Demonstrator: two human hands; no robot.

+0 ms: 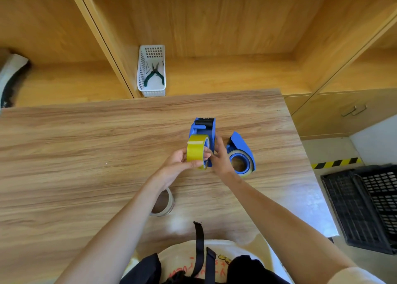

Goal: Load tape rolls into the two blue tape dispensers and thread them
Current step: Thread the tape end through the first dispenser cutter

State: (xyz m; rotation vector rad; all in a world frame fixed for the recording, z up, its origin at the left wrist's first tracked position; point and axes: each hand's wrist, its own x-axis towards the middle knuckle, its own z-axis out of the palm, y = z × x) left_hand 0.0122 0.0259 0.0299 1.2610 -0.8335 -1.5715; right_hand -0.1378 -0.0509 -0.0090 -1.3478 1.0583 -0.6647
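My left hand [179,162] grips a yellow tape roll [196,150], holding it upright just above the table, against the near end of a blue tape dispenser [203,128]. My right hand [220,155] rests on that dispenser's right side, its fingers touching the roll. A loose tape end shows on top of the roll. To the right lies a second blue dispenser [241,152] on its side, with a tape roll seated in it. A clear tape roll [165,202] lies flat on the table under my left forearm, partly hidden.
The wooden table [86,155] ends at the right near a black plastic crate [365,206] on the floor. A white basket [151,71] holding green-handled pliers stands in the shelf behind the table.
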